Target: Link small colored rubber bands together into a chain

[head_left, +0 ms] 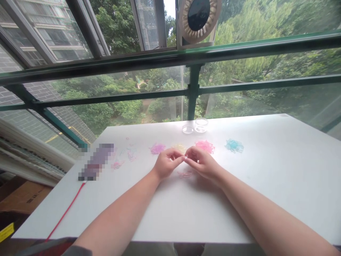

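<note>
My left hand (167, 164) and my right hand (204, 163) meet over the middle of the white table (165, 213). Thumb and fingers of both are pinched together, with a tiny pale piece (185, 157) at the fingertips, too small to name. Behind the hands lie loose piles of thin, loop-like pieces: a purple pile (157, 148), a pale yellow pile (178, 147) partly hidden by my left hand, and a pink pile (206, 145) behind my right hand. Farther right is a turquoise pile (234, 145). Several reddish-pink pieces (185, 174) lie just below the fingers.
A clear round container (201, 125) and a clear round lid (188, 129) stand near the table's back edge. Scattered pink pieces (117, 165) lie at left, beside a pixelated flat object (97, 161) with a red cable (66, 211). A green railing (160, 58) runs behind the table.
</note>
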{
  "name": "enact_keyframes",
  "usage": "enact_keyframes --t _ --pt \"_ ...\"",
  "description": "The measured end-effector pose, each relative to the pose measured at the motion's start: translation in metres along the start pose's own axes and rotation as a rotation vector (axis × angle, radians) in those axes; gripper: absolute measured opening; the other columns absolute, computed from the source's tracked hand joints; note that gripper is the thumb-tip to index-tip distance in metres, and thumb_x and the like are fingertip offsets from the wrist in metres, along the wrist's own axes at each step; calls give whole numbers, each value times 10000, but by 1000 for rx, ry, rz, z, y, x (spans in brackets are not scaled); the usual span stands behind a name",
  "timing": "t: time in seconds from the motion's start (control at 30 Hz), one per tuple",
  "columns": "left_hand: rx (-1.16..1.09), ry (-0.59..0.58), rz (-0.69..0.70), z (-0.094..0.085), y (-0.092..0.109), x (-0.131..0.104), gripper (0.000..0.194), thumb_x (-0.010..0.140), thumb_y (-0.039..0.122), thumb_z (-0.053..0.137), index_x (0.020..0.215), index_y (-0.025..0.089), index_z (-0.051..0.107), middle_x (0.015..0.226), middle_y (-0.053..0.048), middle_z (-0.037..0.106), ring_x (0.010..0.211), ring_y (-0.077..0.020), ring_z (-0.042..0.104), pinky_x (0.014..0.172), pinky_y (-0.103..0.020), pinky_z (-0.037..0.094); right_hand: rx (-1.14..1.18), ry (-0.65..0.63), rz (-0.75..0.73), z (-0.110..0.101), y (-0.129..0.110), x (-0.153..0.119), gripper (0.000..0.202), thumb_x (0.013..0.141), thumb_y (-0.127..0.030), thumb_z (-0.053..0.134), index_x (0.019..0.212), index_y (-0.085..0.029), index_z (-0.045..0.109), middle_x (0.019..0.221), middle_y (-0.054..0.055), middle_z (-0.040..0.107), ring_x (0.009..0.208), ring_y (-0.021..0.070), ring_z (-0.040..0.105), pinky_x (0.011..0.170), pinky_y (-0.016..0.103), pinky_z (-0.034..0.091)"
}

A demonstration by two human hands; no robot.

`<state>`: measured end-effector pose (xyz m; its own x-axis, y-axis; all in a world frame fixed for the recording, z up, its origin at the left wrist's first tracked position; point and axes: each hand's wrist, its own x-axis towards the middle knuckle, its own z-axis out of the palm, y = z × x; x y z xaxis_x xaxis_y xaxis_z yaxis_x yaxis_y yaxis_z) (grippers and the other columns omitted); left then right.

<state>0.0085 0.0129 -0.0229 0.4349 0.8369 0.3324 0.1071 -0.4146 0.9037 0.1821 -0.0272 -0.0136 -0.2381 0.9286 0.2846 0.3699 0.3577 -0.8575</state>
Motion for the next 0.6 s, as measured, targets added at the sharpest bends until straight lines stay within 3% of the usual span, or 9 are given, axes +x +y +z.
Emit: enact_keyframes --t 0.3,0.6 --pt "66 -51 18 -2 1 0 153 748 301 631 734 149 646 715 -40 631 631 -118 518 582 -242 407 -26 25 12 0 3 0 97 827 -262 477 763 -192 495 606 -24 460 545 111 423 525 250 340" --pt "122 8 6 -2 0 1 135 750 283 621 743 148 624 715 -34 636 620 -110 524 576 -230 406 -143 7 -21 -2 3 0 59 801 -211 485 753 -185 508 629 -14 485 576 111 423 550 243 353"
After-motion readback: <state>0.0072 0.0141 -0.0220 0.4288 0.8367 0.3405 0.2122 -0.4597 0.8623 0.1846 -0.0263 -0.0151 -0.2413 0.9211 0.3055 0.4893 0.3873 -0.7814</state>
